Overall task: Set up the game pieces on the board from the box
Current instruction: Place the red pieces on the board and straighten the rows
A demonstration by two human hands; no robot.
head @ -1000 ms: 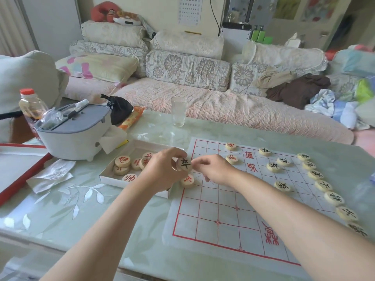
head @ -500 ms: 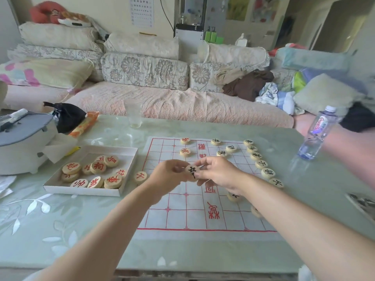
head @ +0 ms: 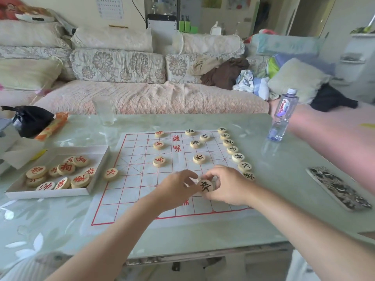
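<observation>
Presently pinched between both hands over the near right part of the board (head: 138, 191) — one black piece (head: 206, 185), lifted clear of the sheet, tipped on edge, inked face toward the wearer. Grasped at the right rim by the right hand (head: 225, 185), thumb and fingers curled round it. Pinched at the left rim by the curled fingertips of the left hand (head: 176, 189). Share of load between the two: not determinable.

Governing relation, as judged: vacant crossing directly beneath the grip, in line with the black discs (head: 198, 158) running away up the board, and just inboard of the black file (head: 237, 158) along the right edge. No long axis to align — round, flat disc. Needs only tipping face-up and lowering. Nearer to that side on the right hand, so better finished by it alone.

Materials: pale wood, thick, smooth-rimmed, character inked on the face. Likely to roll if dropped on edge. Board apparently a thin white sheet with red grid, lying flat on the glossy table (head: 274, 199), liable to shift under a push. Well apart to the left, the box (head: 48, 194): shallow, white, card by the look of it, holding red pieces (head: 67, 169) in a loose heap. One more red disc (head: 111, 174) just outside its right wall.
</observation>
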